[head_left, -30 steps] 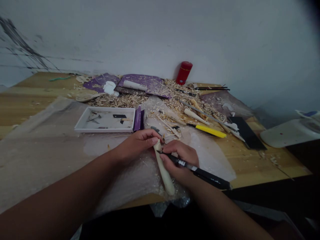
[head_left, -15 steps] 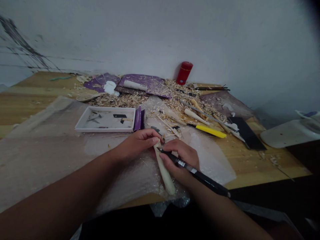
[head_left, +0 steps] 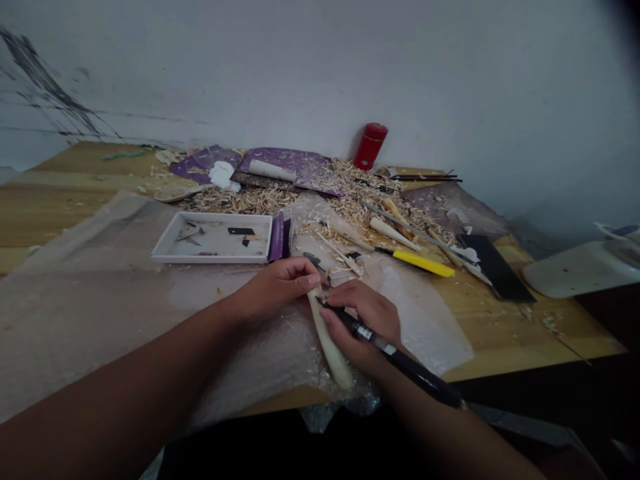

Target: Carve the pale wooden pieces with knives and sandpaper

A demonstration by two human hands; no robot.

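Note:
My left hand (head_left: 290,280) has its fingers closed around the far end of a pale, smooth wooden piece (head_left: 331,350), stick-shaped and thicker at its near end. The piece slants towards me over bubble wrap. In my right hand (head_left: 367,313) is a long black pen-shaped tool (head_left: 400,357) with silver bands, pinched close to its front. Its thin tip meets the wood just below my left fingers. Whether the tip is a blade or a point I cannot make out. Beyond my fingers lies a small dark tool (head_left: 315,261), partly hidden.
A white tray (head_left: 163,248) with small blades stands beyond my left hand. Yellow-handled cutter (head_left: 424,263), pale wooden pieces (head_left: 394,235) and a heap of shavings (head_left: 265,199) lie farther back. A red cylinder (head_left: 371,145) leans near the wall; a black slab (head_left: 495,267) lies right.
The tool's tip has shifted very slightly along the wood, and its back end sits a little lower to the right. Both hands keep their holds.

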